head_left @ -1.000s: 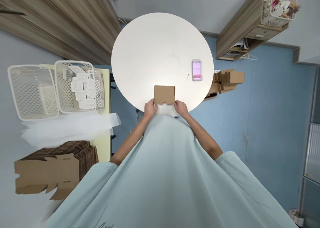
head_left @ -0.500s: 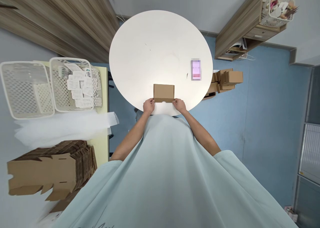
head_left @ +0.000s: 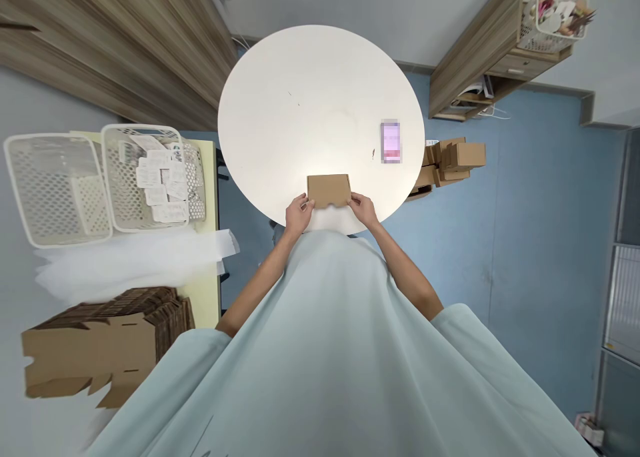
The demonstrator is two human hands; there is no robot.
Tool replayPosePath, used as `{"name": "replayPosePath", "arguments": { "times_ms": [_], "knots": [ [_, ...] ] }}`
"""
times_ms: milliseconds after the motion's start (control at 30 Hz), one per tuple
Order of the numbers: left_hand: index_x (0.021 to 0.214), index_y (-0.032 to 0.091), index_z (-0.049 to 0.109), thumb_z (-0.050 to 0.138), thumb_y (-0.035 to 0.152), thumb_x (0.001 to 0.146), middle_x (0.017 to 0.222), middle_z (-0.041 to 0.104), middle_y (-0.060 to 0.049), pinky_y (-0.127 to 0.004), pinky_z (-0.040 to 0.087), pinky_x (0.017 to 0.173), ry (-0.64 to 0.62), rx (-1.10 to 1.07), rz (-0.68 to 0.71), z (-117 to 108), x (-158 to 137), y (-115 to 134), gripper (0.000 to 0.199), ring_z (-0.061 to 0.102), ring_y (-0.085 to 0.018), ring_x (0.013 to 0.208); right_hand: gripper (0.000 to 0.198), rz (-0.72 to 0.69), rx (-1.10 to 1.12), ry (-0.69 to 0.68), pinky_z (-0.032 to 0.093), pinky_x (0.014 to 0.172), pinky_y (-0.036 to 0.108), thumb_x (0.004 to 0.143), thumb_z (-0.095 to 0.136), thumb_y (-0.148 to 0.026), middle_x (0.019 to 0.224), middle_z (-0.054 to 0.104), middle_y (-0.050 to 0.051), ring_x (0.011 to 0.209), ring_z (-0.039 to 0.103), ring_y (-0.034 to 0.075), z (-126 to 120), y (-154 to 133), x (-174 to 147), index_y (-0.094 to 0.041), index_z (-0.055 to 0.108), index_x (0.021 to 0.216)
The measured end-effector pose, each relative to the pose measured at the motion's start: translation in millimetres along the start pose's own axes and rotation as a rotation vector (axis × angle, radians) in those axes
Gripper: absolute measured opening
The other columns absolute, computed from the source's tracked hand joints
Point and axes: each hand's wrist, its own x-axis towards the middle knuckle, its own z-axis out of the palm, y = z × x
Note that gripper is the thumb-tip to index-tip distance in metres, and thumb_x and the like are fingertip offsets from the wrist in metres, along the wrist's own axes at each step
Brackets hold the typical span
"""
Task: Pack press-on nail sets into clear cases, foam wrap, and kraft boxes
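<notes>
A small brown cardboard box (head_left: 329,190) with its lid down is at the near edge of the round white table (head_left: 300,130). My left hand (head_left: 299,213) grips the box at its near left corner, thumb and fingers curled. On the other side, my right hand (head_left: 363,210) pinches the near right corner. The box's near edge shows a small notch in the middle. Its inside is hidden.
A phone with a blurred screen (head_left: 391,141) lies on the table's right. Further right, several brown boxes (head_left: 465,157) are piled up. At left stand white baskets (head_left: 145,177), one holding white packets, white wrapping sheets (head_left: 135,263) and stacked flat cardboard (head_left: 90,350).
The box's near side has tipped, so its front flap strip is no longer seen as a separate band. Both hands have shifted slightly up along the box's sides.
</notes>
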Motion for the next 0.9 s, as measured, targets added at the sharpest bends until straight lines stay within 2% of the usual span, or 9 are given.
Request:
{"name": "replayPosePath", "arguments": {
  "times_ms": [167,233,367,433,533,633,733,900],
  "knots": [
    [0.094,0.019,0.085,0.065,0.047,0.107,0.141,0.080,-0.012,-0.043,0.053,0.121,0.045,-0.035,0.014,-12.9,-6.9,12.6,0.037,0.070,-0.034,0.140,0.050,0.060,0.016,0.032,0.061,0.107,0.043,0.106,0.061,-0.062,0.121,0.086,0.010,0.119,0.079,0.033,-18.8,-5.6,-8.8,-0.019,0.088,0.109],
    [0.091,0.019,0.085,0.067,0.047,0.106,0.133,0.083,-0.011,-0.043,0.055,0.118,0.043,-0.047,-0.020,-12.9,-3.2,12.3,0.036,0.074,-0.034,0.132,0.057,0.086,0.023,0.024,0.060,0.107,0.044,0.104,0.062,-0.069,0.120,0.086,0.011,0.116,0.079,0.033,-20.1,-2.7,-7.6,-0.019,0.088,0.109],
    [0.115,0.018,0.086,0.073,0.048,0.101,0.131,0.083,-0.012,-0.045,0.058,0.114,0.006,-0.139,-0.058,-7.8,9.0,2.3,0.035,0.078,-0.032,0.122,0.067,0.066,0.132,0.035,0.060,0.109,0.045,0.099,0.067,-0.074,0.141,0.079,0.012,0.116,0.076,0.029,-16.0,9.1,-0.1,-0.023,0.079,0.140],
    [0.134,0.017,0.080,0.075,0.050,0.100,0.140,0.079,-0.016,-0.046,0.061,0.110,-0.019,-0.205,-0.062,-4.9,14.5,-4.6,0.048,0.079,-0.032,0.120,0.074,0.049,0.178,0.017,0.062,0.107,0.045,0.098,0.068,-0.075,0.148,0.073,0.012,0.116,0.074,0.027,-14.1,15.1,3.5,-0.026,0.070,0.154],
    [0.154,0.019,0.069,0.075,0.054,0.099,0.153,0.071,-0.020,-0.047,0.063,0.105,-0.065,-0.262,-0.044,-1.3,20.6,-13.6,0.066,0.078,-0.031,0.120,0.074,0.024,0.198,-0.032,0.062,0.106,0.044,0.100,0.066,-0.072,0.152,0.069,0.012,0.118,0.072,0.026,-12.6,21.9,7.2,-0.030,0.065,0.161],
    [0.154,0.019,0.069,0.074,0.055,0.099,0.152,0.071,-0.019,-0.048,0.063,0.108,-0.109,-0.266,-0.002,1.2,23.8,-18.6,0.066,0.076,-0.031,0.124,0.073,0.014,0.199,-0.040,0.062,0.107,0.044,0.099,0.065,-0.071,0.150,0.068,0.012,0.117,0.070,0.025,-9.9,26.9,9.1,-0.030,0.066,0.159],
    [0.148,0.018,0.072,0.074,0.052,0.098,0.148,0.074,-0.019,-0.048,0.062,0.110,-0.096,-0.261,0.031,2.1,24.5,-19.2,0.061,0.074,-0.033,0.130,0.074,0.017,0.218,-0.024,0.063,0.104,0.043,0.097,0.066,-0.074,0.147,0.068,0.012,0.114,0.070,0.025,-5.6,30.0,9.7,-0.030,0.068,0.157],
    [0.140,0.017,0.077,0.078,0.054,0.094,0.141,0.077,-0.018,-0.049,0.063,0.108,-0.059,-0.234,0.034,-0.4,25.6,-14.4,0.059,0.076,-0.033,0.123,0.071,0.008,0.219,0.024,0.063,0.104,0.043,0.096,0.068,-0.076,0.140,0.073,0.013,0.114,0.070,0.026,-1.8,29.2,10.9,-0.029,0.074,0.149]
  ]
}}
